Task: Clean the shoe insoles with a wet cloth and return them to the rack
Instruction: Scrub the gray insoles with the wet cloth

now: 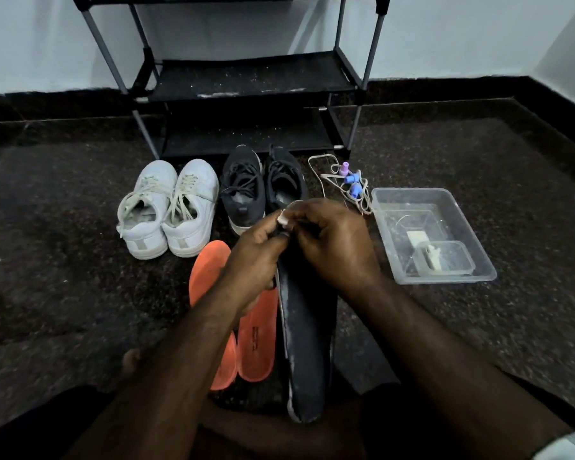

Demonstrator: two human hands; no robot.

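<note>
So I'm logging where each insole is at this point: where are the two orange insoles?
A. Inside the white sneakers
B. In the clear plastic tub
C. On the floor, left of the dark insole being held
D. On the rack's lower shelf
C: the orange insoles lie flat on the floor beside the dark insole, which both hands grip at its far end.
</note>
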